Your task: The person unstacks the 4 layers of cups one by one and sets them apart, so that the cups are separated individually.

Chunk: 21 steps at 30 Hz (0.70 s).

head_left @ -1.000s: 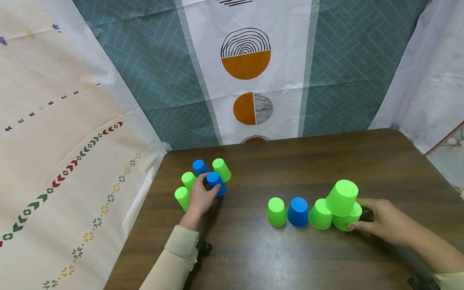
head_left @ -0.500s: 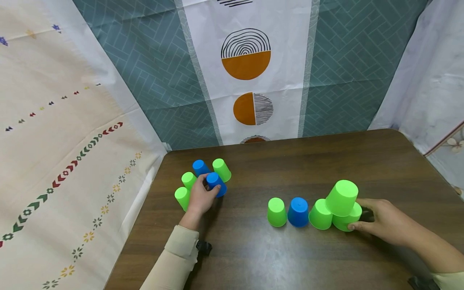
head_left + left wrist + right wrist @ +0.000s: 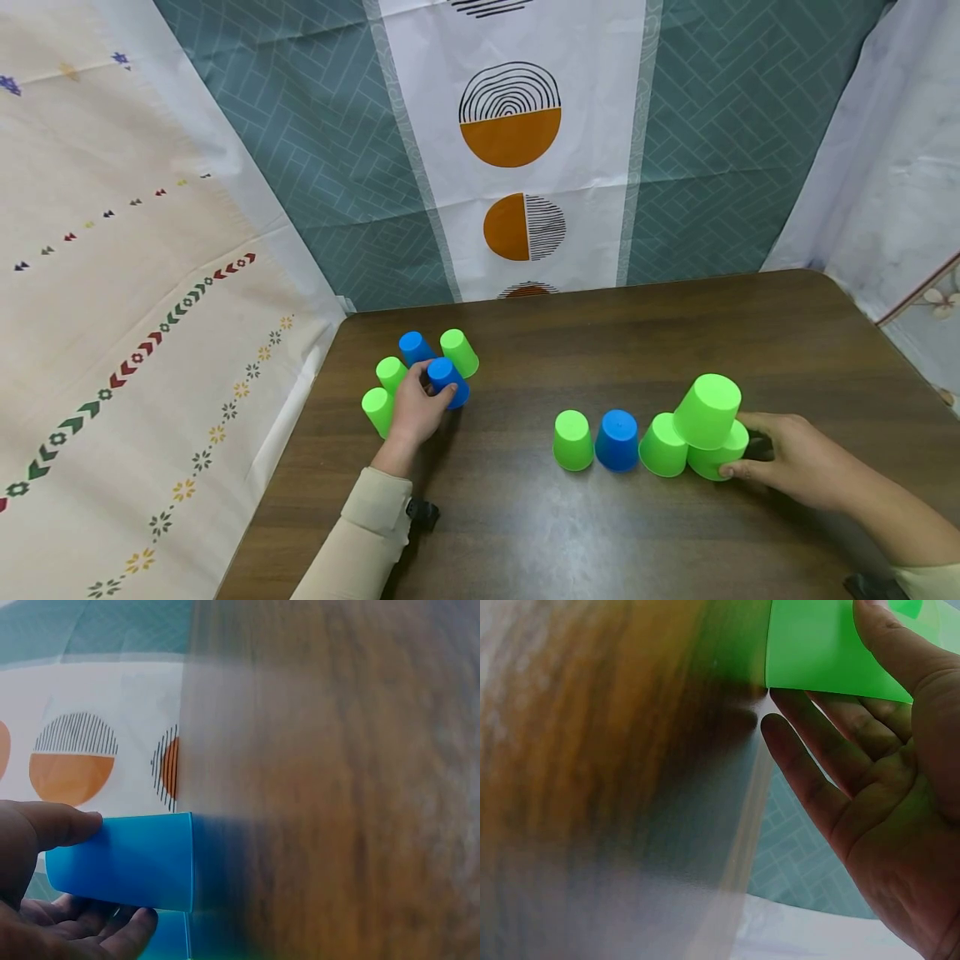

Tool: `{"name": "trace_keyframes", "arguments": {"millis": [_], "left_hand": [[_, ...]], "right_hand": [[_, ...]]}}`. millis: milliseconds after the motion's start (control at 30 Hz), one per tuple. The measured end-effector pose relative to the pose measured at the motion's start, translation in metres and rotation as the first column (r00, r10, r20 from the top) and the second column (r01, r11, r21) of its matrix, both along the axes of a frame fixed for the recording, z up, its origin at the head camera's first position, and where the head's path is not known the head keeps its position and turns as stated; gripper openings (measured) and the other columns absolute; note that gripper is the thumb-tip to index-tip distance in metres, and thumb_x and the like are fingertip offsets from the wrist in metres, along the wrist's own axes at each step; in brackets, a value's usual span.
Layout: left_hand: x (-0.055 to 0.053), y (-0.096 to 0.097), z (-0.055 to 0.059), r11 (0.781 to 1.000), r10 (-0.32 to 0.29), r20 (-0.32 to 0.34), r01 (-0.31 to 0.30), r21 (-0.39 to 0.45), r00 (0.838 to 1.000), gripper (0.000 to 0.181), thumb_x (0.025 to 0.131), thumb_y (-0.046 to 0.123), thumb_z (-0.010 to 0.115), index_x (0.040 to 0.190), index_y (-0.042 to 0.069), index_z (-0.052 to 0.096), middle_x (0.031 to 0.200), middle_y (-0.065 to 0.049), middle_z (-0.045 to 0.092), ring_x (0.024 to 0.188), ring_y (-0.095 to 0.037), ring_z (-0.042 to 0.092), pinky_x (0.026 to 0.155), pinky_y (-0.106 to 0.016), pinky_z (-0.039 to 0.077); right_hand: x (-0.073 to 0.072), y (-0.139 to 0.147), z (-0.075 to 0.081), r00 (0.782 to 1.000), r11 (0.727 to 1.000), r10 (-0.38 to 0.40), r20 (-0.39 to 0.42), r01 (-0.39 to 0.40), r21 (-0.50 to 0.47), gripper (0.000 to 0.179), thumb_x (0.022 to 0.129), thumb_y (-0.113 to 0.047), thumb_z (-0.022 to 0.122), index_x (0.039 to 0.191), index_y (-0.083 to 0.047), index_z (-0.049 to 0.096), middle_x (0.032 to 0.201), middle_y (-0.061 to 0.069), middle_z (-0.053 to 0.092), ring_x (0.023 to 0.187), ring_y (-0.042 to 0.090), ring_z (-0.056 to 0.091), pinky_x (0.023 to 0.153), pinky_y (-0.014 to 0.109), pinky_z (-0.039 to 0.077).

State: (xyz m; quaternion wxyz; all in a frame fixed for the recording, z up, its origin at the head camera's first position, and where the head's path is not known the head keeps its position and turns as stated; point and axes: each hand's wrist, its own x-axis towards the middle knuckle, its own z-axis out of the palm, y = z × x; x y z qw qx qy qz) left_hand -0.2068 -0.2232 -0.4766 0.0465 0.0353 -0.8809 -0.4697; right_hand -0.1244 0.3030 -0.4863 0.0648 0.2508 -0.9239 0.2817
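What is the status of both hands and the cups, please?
Left hand grips blue cup. Right hand holds lower right green cup. Upper green cup sits on top, mouth down. Possible obstacle: other green cups close beside left hand.

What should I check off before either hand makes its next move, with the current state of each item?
1. Left-hand grip on the held blue cup: ok, thumb and fingers on opposite sides.
2. Held blue cup lifted from the table: cannot tell.
3. Free space around that cup: not ok, the rear blue cup and far green cup stand close by.
4. Right-hand grip on the rightmost green cup: ok, thumb against its side.
5. Top green cup supported: ok, it rests across two green cups.
6. Leftmost green cup of the row upside down: ok.
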Motion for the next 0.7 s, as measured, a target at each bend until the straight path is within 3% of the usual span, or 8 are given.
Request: {"name": "trace_keyframes", "arguments": {"millis": [300,433,700], "left_hand": [[0.000,0.001,-0.002,1.000,0.007,-0.040,-0.008,-0.015,0.999,0.063,0.095,0.020,0.080,0.147,0.002,0.048,0.149,-0.021,0.055,0.138,-0.042,0.052,0.113,-0.062,0.043],[0.001,0.003,0.001,0.999,0.004,-0.098,0.000,0.042,0.995,0.067,0.093,0.017,0.082,0.148,0.002,0.047,0.151,-0.020,0.053,0.141,-0.038,0.050,0.116,-0.058,0.040],[0.001,0.014,0.023,0.985,0.010,-0.200,0.025,0.174,0.980,0.062,0.093,0.020,0.082,0.145,0.002,0.052,0.149,-0.016,0.056,0.142,-0.031,0.050,0.120,-0.047,0.038]], "right_hand": [[0.000,0.000,-0.001,1.000,1.000,-0.002,-0.014,0.003,0.006,0.053,0.073,-0.042,0.094,0.118,-0.023,0.075,0.107,-0.023,0.071,0.106,0.004,0.068,0.084,0.028,0.058],[0.000,0.000,-0.001,1.000,1.000,0.000,-0.019,0.000,0.000,0.054,0.073,-0.042,0.095,0.119,-0.022,0.075,0.107,-0.023,0.071,0.105,0.004,0.068,0.084,0.026,0.058],[0.000,0.000,-0.002,1.000,1.000,0.003,-0.029,-0.003,-0.005,0.055,0.072,-0.041,0.095,0.119,-0.021,0.074,0.107,-0.023,0.071,0.105,0.003,0.068,0.084,0.025,0.057]]}}
